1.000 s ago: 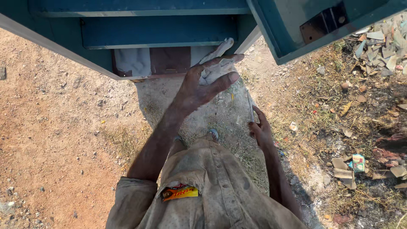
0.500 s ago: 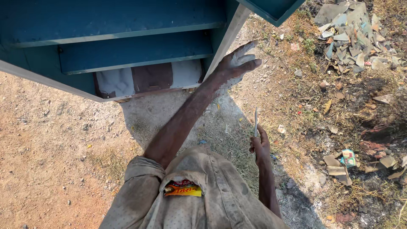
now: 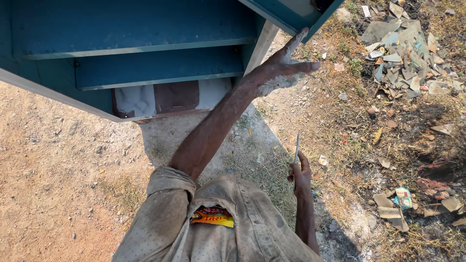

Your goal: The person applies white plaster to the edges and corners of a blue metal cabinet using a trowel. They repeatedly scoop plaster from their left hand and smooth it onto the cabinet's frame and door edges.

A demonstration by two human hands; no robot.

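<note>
A person looks down at their own two bare hands over dusty ground beside a blue-painted metal cabinet (image 3: 136, 43) with horizontal shelves.

The left hand (image 3: 284, 68) is stretched forward and up, fingers spread wide and dusted with pale powder. It holds nothing; its fingertips reach the lower edge of a blue metal door panel (image 3: 291, 12) at the top of the view, though whether they touch it cannot be told.

The right hand (image 3: 301, 174) is low, near the person's body, closed around the bottom end of a thin flat metal blade (image 3: 296, 148). The blade stands nearly upright in the view, its long axis running from the hand toward the cabinet, its free tip pointing away from the person. It is seen almost edge-on.

Between the hands lies a pale concrete slab (image 3: 165, 131) with sparse dry grass, which meets the cabinet's base. To the right sits a heap of grey broken shards and scrap (image 3: 405, 53), and further down a small green and white carton (image 3: 403, 196) lies among dry leaves. A worn beige shirt (image 3: 242, 228) with a yellow packet (image 3: 212, 216) in its pocket fills the bottom.
</note>
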